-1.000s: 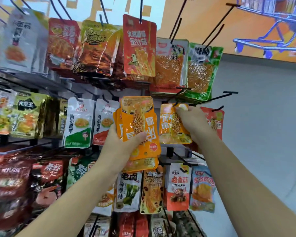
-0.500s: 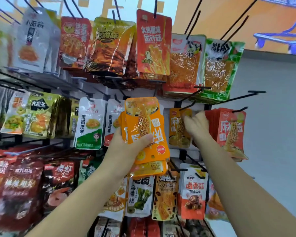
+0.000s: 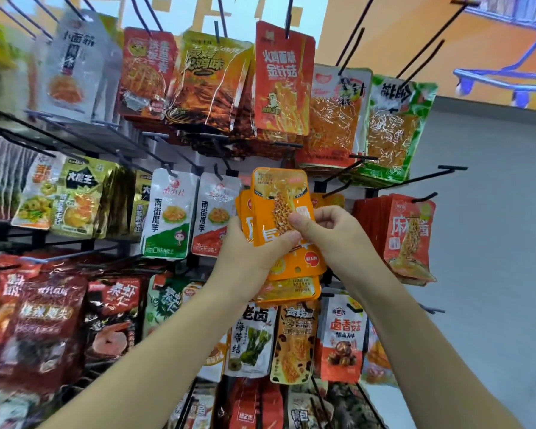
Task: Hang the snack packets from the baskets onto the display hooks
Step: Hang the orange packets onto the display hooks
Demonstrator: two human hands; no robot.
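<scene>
My left hand [image 3: 248,252] grips a fanned stack of orange snack packets [image 3: 276,193] in front of the middle row of the display rack. The thumb and fingers of my right hand [image 3: 328,230] pinch the front packet of that stack near its middle. Just behind my right hand, an orange packet [image 3: 331,200] hangs on a black display hook [image 3: 338,188], mostly hidden. No basket is in view.
Hooks full of snack packets fill the rack: red packets [image 3: 410,236] at right, white-green packets [image 3: 167,215] at left, more rows above and below. A bare black hook [image 3: 430,174] juts out at the upper right. A grey wall [image 3: 492,243] lies to the right.
My right hand let go of the packet it hung on the hook and came back left to the stack, where it now pinches the front packet. The camera shifted left.
</scene>
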